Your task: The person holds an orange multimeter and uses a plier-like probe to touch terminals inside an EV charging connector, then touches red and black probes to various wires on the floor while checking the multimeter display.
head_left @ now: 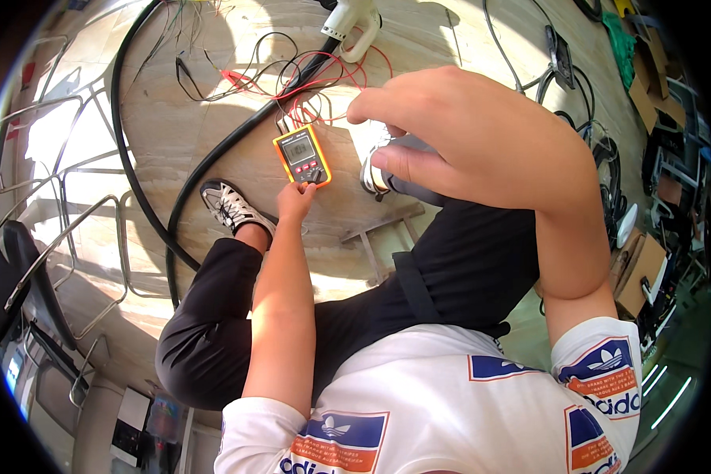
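A digital multimeter (301,152) with an orange-yellow case and a dark face lies on the floor between my feet. My left hand (295,202) is at its lower end, fingertips closed at the edge beside the rotary dial. Red and black test leads run from the meter's far end and lie tangled beyond it, with a red clip (233,77) among them. Nearer the camera, my right hand (450,126) hangs raised to the right of the meter. Its thumb and bent forefinger stand apart with nothing visible between them; the other fingers are mostly hidden.
A thick black hose (213,150) curves across the floor on the left, ending near a cream-coloured handle (357,28). Metal chair frames (118,237) stand at the left. Black cables (565,75) and cardboard boxes (640,272) crowd the right. A small frame (367,241) lies between my legs.
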The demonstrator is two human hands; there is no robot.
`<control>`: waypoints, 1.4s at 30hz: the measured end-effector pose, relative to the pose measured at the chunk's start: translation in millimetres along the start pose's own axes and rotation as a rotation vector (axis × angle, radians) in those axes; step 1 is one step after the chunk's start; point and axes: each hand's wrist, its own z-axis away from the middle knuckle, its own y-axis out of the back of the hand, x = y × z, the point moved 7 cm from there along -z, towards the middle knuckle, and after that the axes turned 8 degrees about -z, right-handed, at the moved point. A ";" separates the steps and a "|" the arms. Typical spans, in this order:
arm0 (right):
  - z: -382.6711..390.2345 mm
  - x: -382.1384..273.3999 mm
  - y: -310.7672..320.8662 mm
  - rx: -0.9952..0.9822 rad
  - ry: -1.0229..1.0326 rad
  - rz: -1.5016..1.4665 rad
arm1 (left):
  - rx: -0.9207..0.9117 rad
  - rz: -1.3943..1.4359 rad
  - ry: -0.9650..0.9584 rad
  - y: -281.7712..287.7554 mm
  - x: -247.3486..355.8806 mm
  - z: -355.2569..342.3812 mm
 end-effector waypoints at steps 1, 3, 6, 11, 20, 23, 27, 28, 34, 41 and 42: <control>-0.4 -0.9 0.7 -0.019 -0.026 -0.006 | 0.025 -0.092 -0.048 2.2 13.1 1.5; -1.6 0.7 -1.2 -0.030 -0.037 -0.015 | 0.068 -0.192 -0.085 1.9 30.2 3.5; -1.6 2.1 -2.7 -0.010 -0.004 -0.014 | 0.123 -0.234 -0.050 -3.4 39.2 3.1; -2.6 1.7 -1.8 0.007 0.006 -0.025 | 0.138 -0.316 -0.028 -8.0 41.6 -0.7; -3.8 2.6 -4.3 0.000 0.006 -0.034 | 0.125 -0.493 -0.044 -10.5 52.4 4.1; -4.0 3.1 -3.4 0.019 0.034 -0.034 | 0.115 -0.515 -0.048 -13.0 53.8 0.6; -5.6 3.3 -4.3 0.001 0.011 -0.027 | 0.116 -0.493 -0.024 -14.8 53.3 1.1; -5.8 3.1 -4.7 0.002 0.013 -0.025 | 0.114 -0.468 -0.006 -14.8 53.2 1.2; -6.4 4.1 -5.6 0.000 0.014 -0.022 | 0.096 -0.368 0.036 -9.9 57.5 6.1; -6.7 2.8 -6.4 0.002 0.014 -0.007 | 0.100 -0.335 0.061 -8.8 54.5 7.1; -6.2 3.7 -6.5 -0.002 0.003 -0.009 | 0.088 -0.330 0.063 -9.6 56.1 7.2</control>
